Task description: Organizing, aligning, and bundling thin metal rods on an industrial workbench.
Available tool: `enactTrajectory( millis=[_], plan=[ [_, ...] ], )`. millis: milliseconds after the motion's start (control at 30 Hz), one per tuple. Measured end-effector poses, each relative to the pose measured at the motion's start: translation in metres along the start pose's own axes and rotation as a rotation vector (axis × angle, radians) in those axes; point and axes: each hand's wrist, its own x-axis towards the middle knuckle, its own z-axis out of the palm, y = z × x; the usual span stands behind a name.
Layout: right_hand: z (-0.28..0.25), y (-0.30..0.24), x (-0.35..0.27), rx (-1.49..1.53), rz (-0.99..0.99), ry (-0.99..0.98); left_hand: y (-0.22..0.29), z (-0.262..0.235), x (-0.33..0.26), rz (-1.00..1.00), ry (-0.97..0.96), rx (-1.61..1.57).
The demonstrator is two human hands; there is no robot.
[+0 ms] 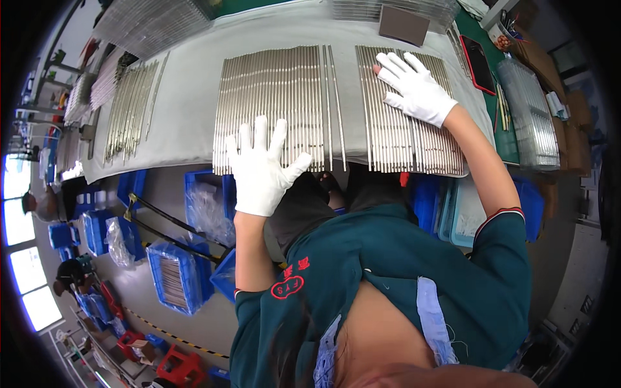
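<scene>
Both my hands wear white gloves. My left hand (261, 173) lies with fingers spread on the near end of a wide row of thin silvery metal rods (268, 84), its palm over the table's front edge. My right hand (419, 92) rests flat, fingers apart, across the upper part of a second row of rods (388, 145) to the right; one bare fingertip shows at its glove. Between the two rows, a few separate rods (334, 110) lie just beside the left row. The rods run from near to far on a pale cloth (187, 97).
More rods (132, 110) lie at the table's left. Clear plastic trays (152, 29) stand at the back left, others (530, 116) at the right. A brown block (403, 26) and a red-edged phone (478, 64) lie at the back right. Blue crates (204, 284) stand on the floor.
</scene>
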Motion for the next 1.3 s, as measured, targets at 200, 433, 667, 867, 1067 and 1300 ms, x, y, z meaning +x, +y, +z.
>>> enactTrajectory(
  millis=[200,433,667,867,1067,1300],
  plan=[
    [-0.013,-0.074,0.022,0.237,-0.29,0.131,0.003,0.0,-0.001,-0.02,-0.017,0.001],
    [-0.026,-0.128,0.026,0.361,-0.379,0.16,0.005,-0.002,0.002,-0.009,-0.026,-0.003],
    [-0.045,-0.119,-0.036,0.325,-0.129,-0.007,0.035,-0.012,0.011,0.147,0.003,-0.164],
    [-0.046,-0.119,-0.075,0.31,0.023,0.0,0.065,-0.014,0.006,0.272,-0.053,-0.329],
    [-0.039,-0.104,-0.081,0.286,0.115,0.035,0.005,-0.036,0.014,0.107,0.047,-0.12],
    [-0.023,-0.086,-0.051,0.265,0.153,0.06,-0.058,-0.007,-0.013,-0.053,0.06,0.075]
  ],
)
